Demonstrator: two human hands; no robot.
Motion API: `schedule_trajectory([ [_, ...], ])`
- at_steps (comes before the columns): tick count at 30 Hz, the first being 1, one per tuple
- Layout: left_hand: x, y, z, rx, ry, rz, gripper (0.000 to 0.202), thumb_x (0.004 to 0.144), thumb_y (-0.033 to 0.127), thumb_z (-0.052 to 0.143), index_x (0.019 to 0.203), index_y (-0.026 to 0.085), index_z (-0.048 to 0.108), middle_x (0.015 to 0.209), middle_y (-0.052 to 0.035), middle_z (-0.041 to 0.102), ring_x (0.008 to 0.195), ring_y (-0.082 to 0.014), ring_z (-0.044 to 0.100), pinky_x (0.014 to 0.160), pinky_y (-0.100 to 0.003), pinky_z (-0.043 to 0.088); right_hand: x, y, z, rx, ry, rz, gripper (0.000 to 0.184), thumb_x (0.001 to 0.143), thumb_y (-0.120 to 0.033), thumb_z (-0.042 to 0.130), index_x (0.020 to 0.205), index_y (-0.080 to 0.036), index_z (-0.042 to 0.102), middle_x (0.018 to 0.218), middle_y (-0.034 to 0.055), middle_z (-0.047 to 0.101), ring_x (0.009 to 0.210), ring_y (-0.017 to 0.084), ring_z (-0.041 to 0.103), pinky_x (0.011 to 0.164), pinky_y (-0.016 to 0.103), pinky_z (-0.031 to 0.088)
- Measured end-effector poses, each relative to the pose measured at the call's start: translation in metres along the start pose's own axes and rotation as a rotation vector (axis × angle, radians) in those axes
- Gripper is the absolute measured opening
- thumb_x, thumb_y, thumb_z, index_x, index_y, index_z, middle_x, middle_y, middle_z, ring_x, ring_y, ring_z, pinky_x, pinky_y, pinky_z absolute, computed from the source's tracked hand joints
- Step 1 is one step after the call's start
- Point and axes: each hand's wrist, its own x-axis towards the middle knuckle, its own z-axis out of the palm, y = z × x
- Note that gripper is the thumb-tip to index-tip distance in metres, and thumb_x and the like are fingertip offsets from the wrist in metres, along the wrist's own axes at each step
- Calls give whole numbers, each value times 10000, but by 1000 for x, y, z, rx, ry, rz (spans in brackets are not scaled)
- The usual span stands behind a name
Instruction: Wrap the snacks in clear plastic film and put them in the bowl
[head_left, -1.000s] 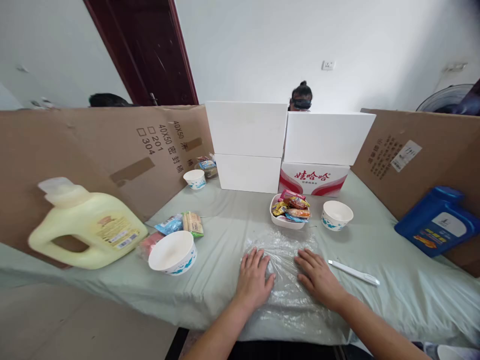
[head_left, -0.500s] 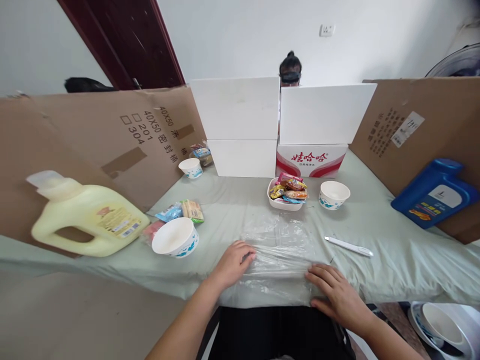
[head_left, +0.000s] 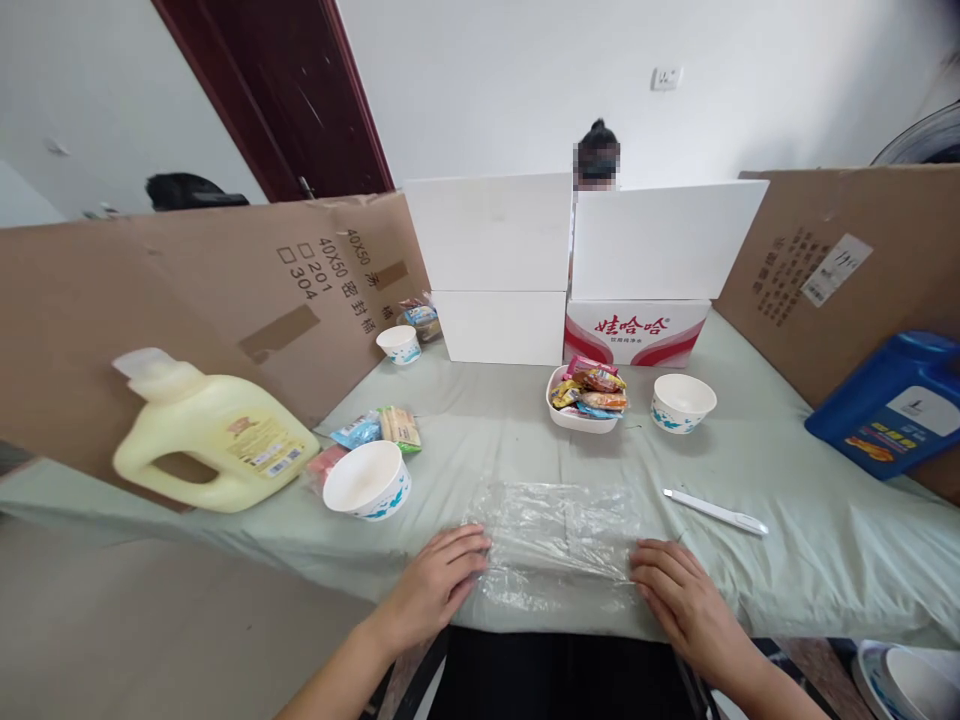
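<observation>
left: yellow jug — before cardboard panel | centre: white tub — heaped with packets | right: blue bottle

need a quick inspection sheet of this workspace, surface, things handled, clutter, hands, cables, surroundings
Surface: pale green cloth, wrinkled.
Things handled: crinkled clear plastic sheet, spread flat near the front edge.
Clutter: white plastic tub of colourful wrapped snacks; three round white bowls with blue prints; slim white stick-shaped tool; pale yellow plastic jug; blue plastic jug.
Hands: left hand at the sheet's left edge, right hand at its right; grip unclear.
Cables: nothing seen.
Surroundings: brown cardboard panels both sides; white boxes behind, a person's head above them.
</observation>
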Motion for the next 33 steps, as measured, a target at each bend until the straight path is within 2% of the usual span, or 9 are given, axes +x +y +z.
schedule_trajectory([
  [3, 5, 5, -6, -136, 35, -105, 188, 922, 170, 434, 936, 216, 616, 941, -36, 694, 911, -182, 656, 844, -313, 503, 6, -6, -18, 216, -66, 109, 250, 974, -302, 391, 995, -232, 630, 1153, 87, 634, 1171, 232, 543, 966, 386, 474],
  [6, 18, 15, -18, -294, -60, -226, 159, 913, 198, 425, 910, 207, 584, 793, -2, 668, 654, -134, 634, 660, -244, 500, 9, -7, -32, 447, -182, 283, 321, 989, -392, 343, 1045, -246, 623, 1100, 69, 652, 1013, 208, 613, 878, 353, 506],
  [12, 53, 12, -27, -336, -85, -145, 56, 798, 173, 510, 784, 201, 556, 1256, -83, 597, 1196, -234, 520, 990, -347, 413, 31, 4, -24, 760, -217, 412, 467, 904, -571, 453, 735, -193, 667, 1302, 97, 586, 1222, 291, 514, 1007, 427, 432],
  [15, 63, -3, -22, -392, -5, -299, 72, 825, 241, 479, 800, 203, 534, 1179, -88, 633, 1108, -223, 580, 904, -326, 464, 40, 16, -12, 973, -81, 641, 499, 813, -671, 505, 826, -207, 690, 1332, 99, 571, 1199, 312, 547, 933, 445, 501],
  [18, 67, -11, -20, -345, 33, -359, 82, 813, 276, 490, 793, 206, 526, 1042, -58, 677, 989, -213, 624, 846, -313, 475, 39, 27, -4, 1061, -34, 799, 530, 804, -687, 463, 1023, -256, 681, 989, 81, 722, 999, 295, 665, 774, 443, 577],
  [20, 68, -12, -20, -328, 36, -352, 87, 812, 277, 488, 771, 207, 519, 1026, -47, 683, 969, -211, 630, 829, -307, 474, 33, 29, -2, 1022, -6, 799, 547, 841, -683, 384, 1043, -262, 669, 879, 74, 723, 887, 280, 696, 693, 428, 592],
  [23, 71, -11, -20, -333, 49, -342, 94, 821, 274, 478, 759, 209, 503, 988, -43, 691, 931, -205, 642, 789, -296, 477, 27, 26, -2, 914, 114, 659, 558, 870, -684, 343, 1068, -246, 626, 1111, 117, 672, 919, 267, 683, 698, 410, 592],
  [28, 77, -10, -17, -388, 12, -405, 92, 868, 290, 441, 865, 216, 495, 855, -7, 690, 637, -152, 645, 616, -253, 472, 28, 14, 6, 801, 206, 437, 806, 730, -652, 644, 1365, -227, 388, 1189, 162, 614, 971, 264, 652, 814, 438, 558],
  [33, 79, -10, -11, -324, -22, -404, 76, 876, 249, 433, 861, 213, 497, 1215, -66, 633, 468, -83, 562, 612, -267, 491, 46, 6, 9, 871, 82, 542, 825, 788, -628, 601, 1459, -299, 253, 1504, 189, 320, 963, 240, 673, 773, 408, 572],
])
